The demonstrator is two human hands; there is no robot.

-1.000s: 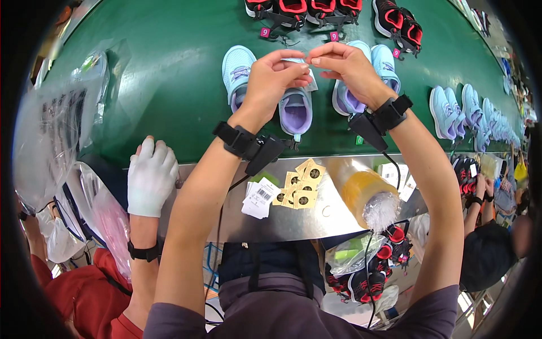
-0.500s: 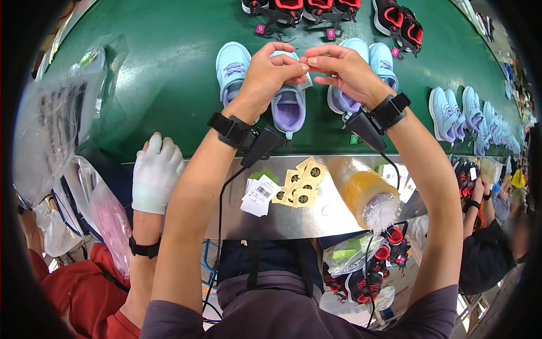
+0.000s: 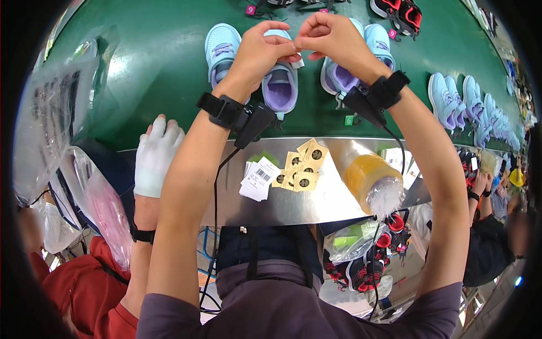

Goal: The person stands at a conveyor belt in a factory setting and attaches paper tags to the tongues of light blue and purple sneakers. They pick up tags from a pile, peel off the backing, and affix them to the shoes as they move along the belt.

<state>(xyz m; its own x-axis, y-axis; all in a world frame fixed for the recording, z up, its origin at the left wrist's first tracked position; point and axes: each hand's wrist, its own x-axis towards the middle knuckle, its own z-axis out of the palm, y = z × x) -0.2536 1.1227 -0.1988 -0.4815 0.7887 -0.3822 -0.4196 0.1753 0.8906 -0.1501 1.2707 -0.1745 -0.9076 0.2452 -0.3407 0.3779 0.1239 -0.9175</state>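
Observation:
My left hand (image 3: pixel 261 53) and my right hand (image 3: pixel 334 40) come close together over a pair of light blue sneakers. Both have thumb and fingertips pinched; whatever is between them is too small to make out. A small white tag (image 3: pixel 298 62) shows just below the fingertips. Under my left hand and wrist lie the left sneaker (image 3: pixel 221 45) and a second sneaker (image 3: pixel 280 95), its lilac inside facing me. Below my right hand is another light blue pair, with one sneaker (image 3: pixel 379 46) mostly visible and its mate (image 3: pixel 339 79) partly covered.
On the metal ledge (image 3: pixel 248 212) lie white barcode labels (image 3: pixel 261 179), gold stickers (image 3: pixel 304 169) and a yellow tape-wrapped roll (image 3: pixel 364 178) of clear plastic fasteners. Black-and-red shoes (image 3: pixel 406 17) stand far back, more blue shoes (image 3: pixel 451 107) at right. A co-worker's gloved hand (image 3: pixel 157 158) rests at left.
The view has shifted, so the table and shoes sit higher in the picture. My fingertips stay close together, with the right fingers more curled than before.

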